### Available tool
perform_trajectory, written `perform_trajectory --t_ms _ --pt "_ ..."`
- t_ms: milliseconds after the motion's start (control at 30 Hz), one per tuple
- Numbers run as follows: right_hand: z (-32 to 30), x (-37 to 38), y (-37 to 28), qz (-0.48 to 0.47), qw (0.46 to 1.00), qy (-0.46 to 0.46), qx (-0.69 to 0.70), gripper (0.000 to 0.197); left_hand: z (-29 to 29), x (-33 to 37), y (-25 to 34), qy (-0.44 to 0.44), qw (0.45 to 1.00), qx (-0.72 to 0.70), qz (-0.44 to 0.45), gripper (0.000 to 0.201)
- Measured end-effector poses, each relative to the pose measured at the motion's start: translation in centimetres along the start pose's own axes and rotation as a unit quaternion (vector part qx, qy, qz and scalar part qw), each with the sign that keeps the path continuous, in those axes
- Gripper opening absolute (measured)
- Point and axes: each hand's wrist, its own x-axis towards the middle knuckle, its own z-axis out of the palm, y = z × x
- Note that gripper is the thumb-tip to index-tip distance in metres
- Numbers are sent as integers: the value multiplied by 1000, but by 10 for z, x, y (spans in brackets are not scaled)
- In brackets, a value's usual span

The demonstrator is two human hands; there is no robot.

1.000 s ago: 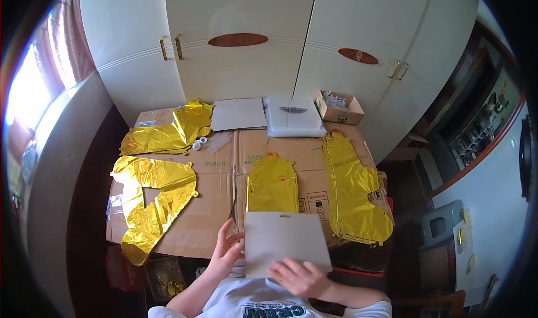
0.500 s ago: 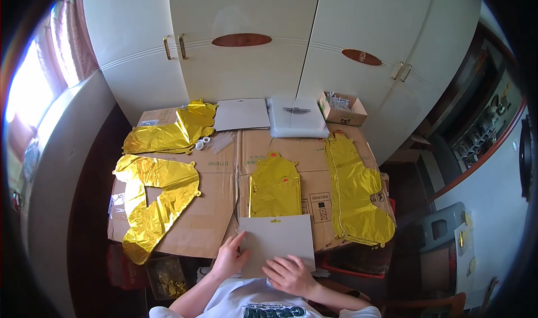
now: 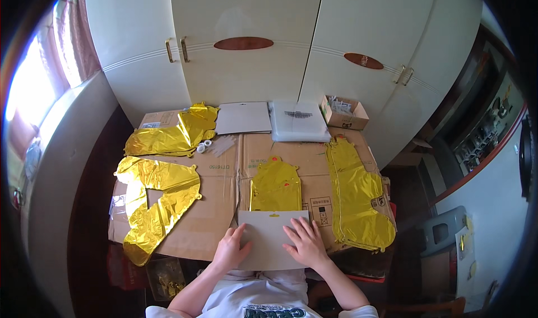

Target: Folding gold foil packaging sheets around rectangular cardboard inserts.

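Observation:
A pale grey card [image 3: 272, 245] with a small hang slot lies at the table's front edge, partly over my lap. It covers the lower end of a folded gold foil balloon [image 3: 276, 192]; gold shows through the slot. My left hand [image 3: 228, 252] rests at the card's left edge, index finger and thumb apart on its face, the other fingers partly hidden. On the card's right side my right hand [image 3: 307, 242] lies flat with fingers spread.
Gold foil balloons lie at the left [image 3: 162, 211], back left [image 3: 168, 138] and right [image 3: 358, 197] on flattened cardboard [image 3: 216, 223]. Along the back are grey cards [image 3: 244, 118], a stack of clear plastic bags [image 3: 300, 124] and a small box [image 3: 347, 119]. White tape rolls [image 3: 203, 146] sit nearby.
My right hand has moved up and right on the card, its fingers spreading wider. The card has shifted slightly up and left. My left hand stays at the left edge.

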Motion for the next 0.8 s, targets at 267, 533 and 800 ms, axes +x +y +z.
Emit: perform_trajectory --t_ms 267,533,800 --pt "4 18 11 15 1000 12 -9 53 -4 21 20 1 968 253 2 56" --pt "6 34 23 27 1000 4 -4 51 17 38 34 -41 933 234 269 70" --pt "8 41 29 33 999 10 -13 46 43 62 28 -4 931 256 259 78"
